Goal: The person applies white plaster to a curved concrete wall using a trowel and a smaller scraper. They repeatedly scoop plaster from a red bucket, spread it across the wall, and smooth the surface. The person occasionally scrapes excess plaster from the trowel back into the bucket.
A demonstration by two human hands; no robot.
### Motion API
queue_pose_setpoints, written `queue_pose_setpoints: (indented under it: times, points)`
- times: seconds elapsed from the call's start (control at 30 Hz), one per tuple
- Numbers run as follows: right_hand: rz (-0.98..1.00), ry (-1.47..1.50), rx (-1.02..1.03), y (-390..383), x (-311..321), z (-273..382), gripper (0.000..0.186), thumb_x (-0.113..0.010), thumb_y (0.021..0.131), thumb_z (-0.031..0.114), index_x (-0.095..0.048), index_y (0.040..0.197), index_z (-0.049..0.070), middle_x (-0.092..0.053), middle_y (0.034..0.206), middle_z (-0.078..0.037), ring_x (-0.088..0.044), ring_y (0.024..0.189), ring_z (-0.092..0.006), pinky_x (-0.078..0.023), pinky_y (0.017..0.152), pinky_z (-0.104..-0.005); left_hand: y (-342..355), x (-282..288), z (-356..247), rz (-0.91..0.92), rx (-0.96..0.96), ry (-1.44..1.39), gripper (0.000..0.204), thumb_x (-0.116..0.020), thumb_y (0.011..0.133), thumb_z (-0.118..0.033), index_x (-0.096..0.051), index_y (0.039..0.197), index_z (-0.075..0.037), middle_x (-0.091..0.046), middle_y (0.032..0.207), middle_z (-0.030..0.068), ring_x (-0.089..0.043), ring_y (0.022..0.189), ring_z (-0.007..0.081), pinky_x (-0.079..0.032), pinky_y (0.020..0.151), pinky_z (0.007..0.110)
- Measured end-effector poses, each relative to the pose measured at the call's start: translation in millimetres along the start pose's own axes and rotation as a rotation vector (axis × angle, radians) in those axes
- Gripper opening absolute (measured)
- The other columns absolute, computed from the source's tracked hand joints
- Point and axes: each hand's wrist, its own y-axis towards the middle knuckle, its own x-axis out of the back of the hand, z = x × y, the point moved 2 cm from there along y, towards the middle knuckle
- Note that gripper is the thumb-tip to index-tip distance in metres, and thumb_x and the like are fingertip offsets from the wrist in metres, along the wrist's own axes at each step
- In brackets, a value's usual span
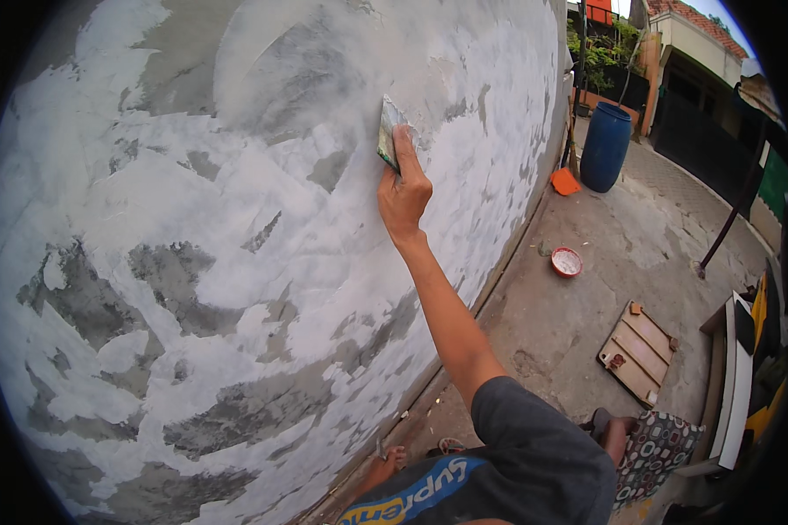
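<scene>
Wall (263, 289): landmark; grey cement under smeared white coating, the overlapping strokes ragged-edged, with dark, rough patches showing through.

Scraper (388, 131): thin flat blade, face streaked pale and greenish; set against the wall, on its upper part.

Right hand (404, 194): yours, raised to the wall; its grip is closed on the scraper, one finger laid along the blade.

Left hand (392, 460): yours, low near the wall's foot, fingers bent; you cannot tell whether that grip holds the small thin object at its fingertips.

Bowl (566, 262): round, red, white paste inside; on rough, stained concrete (578, 319), a little out from the wall.

Dustpan (566, 182): flat, orange, just beside the wall's far foot.

Barrel (606, 149): blue, bulging, upright, near the wall's far end.

Panel (637, 354): rectangular, pale, ribbed, dark-edged; lying farther from the wall than the bowl.
</scene>
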Motion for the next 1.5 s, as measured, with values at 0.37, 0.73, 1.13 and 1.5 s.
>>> queue_pose_setpoints:
  times: [0.37, 0.73, 1.13, 1.5]
  points:
    - [0.206, -0.274, -0.328, 38.2, 78.8, -39.2, 0.032, -0.050, 0.090, 0.003, -0.061, 0.120, 0.002, -0.061, 0.066, -0.018, -0.060, 0.057, -0.0322, -0.048, 0.060, -0.0379, 10.3, -1.6, -20.6, -0.021, -0.091, 0.055, 0.044, -0.033, 0.104, -0.035, -0.057, 0.123, -0.003, -0.068, 0.105, 0.0106, -0.063, 0.095, 0.0172, -0.048, 0.085, 0.030]
    - [0.286, -0.370, -0.092, 27.3, 28.9, 13.8, 0.045, -0.058, 0.083, 0.005, -0.056, 0.128, 0.003, -0.068, 0.082, -0.016, -0.065, 0.062, -0.0311, -0.049, 0.057, -0.0373, 15.4, -7.8, 34.4, 0.010, -0.010, -0.069, 0.042, -0.033, 0.105, -0.033, -0.054, 0.125, -0.002, -0.067, 0.106, 0.0111, -0.062, 0.096, 0.0166, -0.047, 0.087, 0.029]
    - [0.201, -0.170, -0.371, 32.5, 62.2, -57.6, 0.029, -0.054, 0.093, 0.003, -0.064, 0.120, 0.004, -0.070, 0.097, -0.019, -0.067, 0.072, -0.0265, -0.050, 0.066, -0.0308, 20.7, 10.5, 23.5, -0.022, -0.131, 0.031, 0.044, -0.031, 0.105, -0.035, -0.057, 0.123, -0.005, -0.068, 0.105, 0.0107, -0.064, 0.094, 0.0172, -0.049, 0.085, 0.031]
    - [0.349, 0.137, 0.156, 19.4, 82.1, -49.6, 0.057, -0.052, 0.076, -0.017, -0.063, 0.124, 0.012, -0.065, 0.121, -0.011, -0.061, 0.113, -0.0292, -0.049, 0.098, -0.0359, 5.1, -3.8, -0.1, -0.032, 0.065, 0.040, 0.045, -0.032, 0.105, -0.037, -0.055, 0.124, -0.003, -0.068, 0.104, 0.0084, -0.062, 0.090, 0.0155, -0.048, 0.082, 0.029]
